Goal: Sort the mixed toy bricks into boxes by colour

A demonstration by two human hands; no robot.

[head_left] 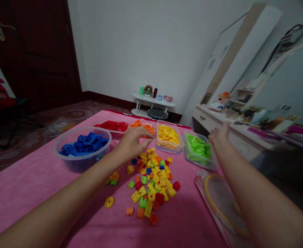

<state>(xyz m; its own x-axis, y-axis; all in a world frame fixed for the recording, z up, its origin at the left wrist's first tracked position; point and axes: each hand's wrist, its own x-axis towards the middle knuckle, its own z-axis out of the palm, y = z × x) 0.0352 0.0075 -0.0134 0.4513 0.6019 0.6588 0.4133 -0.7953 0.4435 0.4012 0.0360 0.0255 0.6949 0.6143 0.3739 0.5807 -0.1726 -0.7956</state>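
Note:
My left hand hovers between the mixed pile of toy building bricks and the box of orange bricks. Its fingers reach to the right, the thumb is apart from them, and I see nothing in its grasp. Beyond the right rim of the box of green bricks is my right hand, slightly blurred, its fingers apart and holding nothing visible. Yellow bricks fill a clear box between the two hands. Left of my left forearm stands a round tub of blue bricks.
Red bricks lie in a box at the table's far side. A loose yellow wheel rests on the pink cloth. Clear lids lie under my right forearm. A white dresser stands at the right.

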